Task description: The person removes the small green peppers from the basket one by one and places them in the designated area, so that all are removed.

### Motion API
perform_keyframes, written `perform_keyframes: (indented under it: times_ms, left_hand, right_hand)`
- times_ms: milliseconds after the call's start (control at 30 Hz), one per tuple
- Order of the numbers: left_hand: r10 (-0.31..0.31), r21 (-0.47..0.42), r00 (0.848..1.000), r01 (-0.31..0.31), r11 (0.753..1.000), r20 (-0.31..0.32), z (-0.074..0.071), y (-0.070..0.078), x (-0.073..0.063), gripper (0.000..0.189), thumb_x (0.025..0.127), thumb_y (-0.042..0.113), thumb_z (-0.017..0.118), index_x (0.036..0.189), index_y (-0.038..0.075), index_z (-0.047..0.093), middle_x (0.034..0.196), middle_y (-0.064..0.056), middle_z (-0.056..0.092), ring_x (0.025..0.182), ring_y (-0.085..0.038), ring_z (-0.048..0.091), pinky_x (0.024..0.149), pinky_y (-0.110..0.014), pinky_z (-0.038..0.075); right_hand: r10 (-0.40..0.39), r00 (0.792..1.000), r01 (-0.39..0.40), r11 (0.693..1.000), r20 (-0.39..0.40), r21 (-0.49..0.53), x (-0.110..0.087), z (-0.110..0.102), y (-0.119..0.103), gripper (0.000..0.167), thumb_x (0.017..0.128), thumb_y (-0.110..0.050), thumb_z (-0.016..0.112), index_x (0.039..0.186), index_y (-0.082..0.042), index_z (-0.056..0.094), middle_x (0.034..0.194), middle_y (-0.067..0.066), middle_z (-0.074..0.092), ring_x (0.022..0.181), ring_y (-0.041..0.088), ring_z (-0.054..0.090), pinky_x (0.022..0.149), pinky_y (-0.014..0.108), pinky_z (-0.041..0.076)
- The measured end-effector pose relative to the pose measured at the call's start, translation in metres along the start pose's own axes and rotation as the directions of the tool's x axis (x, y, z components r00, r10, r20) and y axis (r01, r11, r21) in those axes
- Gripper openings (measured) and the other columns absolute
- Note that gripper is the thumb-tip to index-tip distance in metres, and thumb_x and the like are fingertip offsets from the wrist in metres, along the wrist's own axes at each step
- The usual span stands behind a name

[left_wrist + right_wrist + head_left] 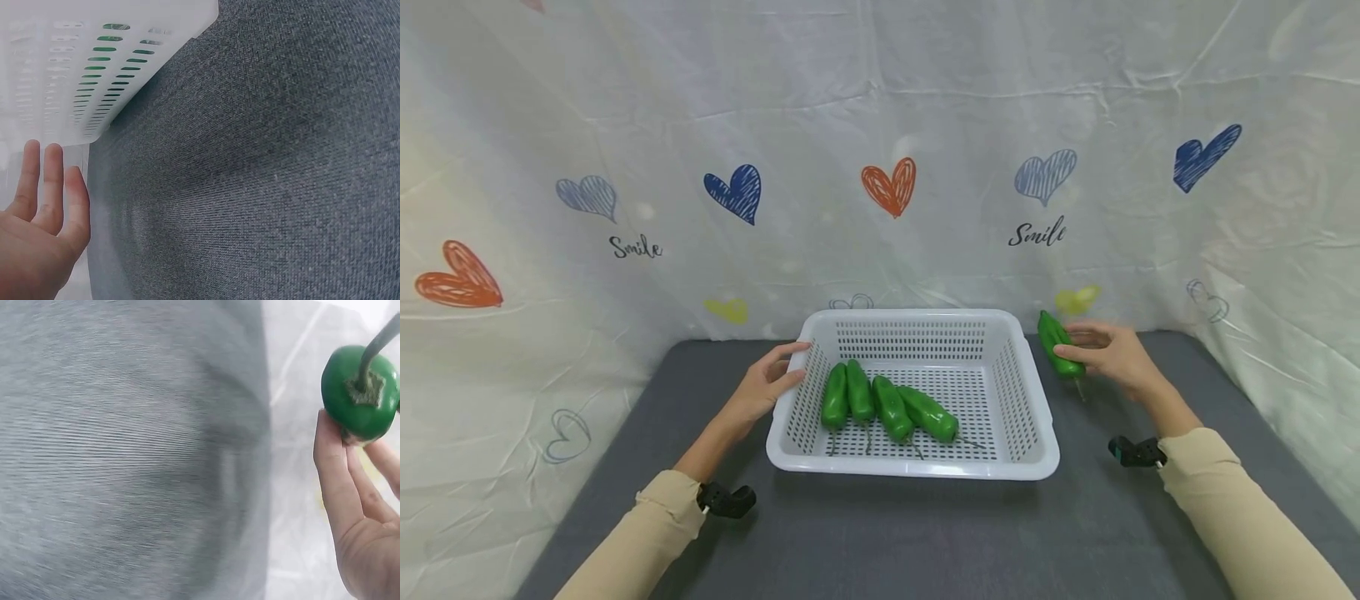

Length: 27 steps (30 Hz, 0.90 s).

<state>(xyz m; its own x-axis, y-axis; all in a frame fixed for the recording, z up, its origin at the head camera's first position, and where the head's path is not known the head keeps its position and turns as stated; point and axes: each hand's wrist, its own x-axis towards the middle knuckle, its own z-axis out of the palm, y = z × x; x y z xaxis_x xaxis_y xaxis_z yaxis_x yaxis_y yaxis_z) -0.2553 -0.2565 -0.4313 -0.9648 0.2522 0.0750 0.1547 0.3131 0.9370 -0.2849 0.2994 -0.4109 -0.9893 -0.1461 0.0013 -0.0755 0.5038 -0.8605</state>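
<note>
My right hand (1108,354) holds a long green pepper (1054,340) just off the basket's right side, its stem hanging down. In the right wrist view, the fingers and thumb of that hand (365,531) pinch the pepper (350,387) near its stem end. A white slotted plastic basket (917,467) stands on the table with several green peppers (891,408) lying in its left half. At the basket's left rim rests my left hand (765,383); in the left wrist view its fingers (52,181) extend fairly straight against the basket's end wall (81,81).
The basket stands on a dark grey cloth-covered table (910,542). Behind it hangs a white sheet (820,100) printed with hearts and the word "Smile". Black straps (726,500) sit at both wrists.
</note>
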Motion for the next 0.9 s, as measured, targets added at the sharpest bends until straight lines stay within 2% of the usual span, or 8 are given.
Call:
perform_keyframes:
  times_ms: [100, 333, 633, 900]
  left_hand:
    - [0.001, -0.004, 1.0, -0.001, 1.0, -0.002, 0.0, 0.0, 0.0, 0.052, 0.105, 0.021, 0.062, 0.153, 0.014, 0.043, 0.14, -0.03, 0.05, 0.107, -0.037, 0.066, 0.074, -0.043, 0.059]
    - [-0.004, -0.014, 1.0, 0.004, 1.0, 0.004, -0.001, 0.001, -0.001, 0.053, 0.105, 0.02, 0.062, 0.153, 0.014, 0.043, 0.139, -0.03, 0.05, 0.106, -0.038, 0.066, 0.073, -0.042, 0.059]
    - [-0.011, 0.0, 1.0, 0.011, 1.0, 0.001, 0.001, 0.0, 0.001, 0.052, 0.105, 0.021, 0.062, 0.153, 0.016, 0.044, 0.139, -0.029, 0.051, 0.106, -0.037, 0.066, 0.074, -0.042, 0.059]
    - [0.001, -0.002, 1.0, -0.001, 1.0, -0.006, 0.0, -0.001, -0.001, 0.052, 0.104, 0.022, 0.063, 0.152, 0.016, 0.045, 0.139, -0.028, 0.051, 0.105, -0.036, 0.066, 0.073, -0.043, 0.059]
  right_hand:
    - [0.012, 1.0, -0.012, 1.0, -0.015, -0.022, -0.001, 0.007, 0.006, 0.077, 0.095, -0.041, 0.074, 0.149, 0.005, 0.044, 0.141, 0.034, 0.048, 0.122, 0.047, 0.053, 0.085, 0.053, 0.054]
    - [0.017, 0.999, -0.019, 0.999, -0.037, -0.045, -0.002, 0.019, 0.015, 0.079, 0.093, -0.042, 0.076, 0.147, 0.007, 0.045, 0.139, 0.036, 0.049, 0.12, 0.048, 0.055, 0.083, 0.051, 0.056]
    - [0.062, 0.997, -0.063, 0.998, -0.036, -0.02, 0.003, 0.025, 0.03, 0.083, 0.092, -0.043, 0.077, 0.147, 0.008, 0.043, 0.141, 0.037, 0.047, 0.12, 0.049, 0.055, 0.083, 0.048, 0.057]
    - [0.071, 0.997, -0.073, 0.996, -0.041, -0.06, 0.008, 0.025, 0.036, 0.083, 0.091, -0.044, 0.077, 0.145, 0.01, 0.044, 0.139, 0.039, 0.046, 0.118, 0.051, 0.056, 0.082, 0.049, 0.057]
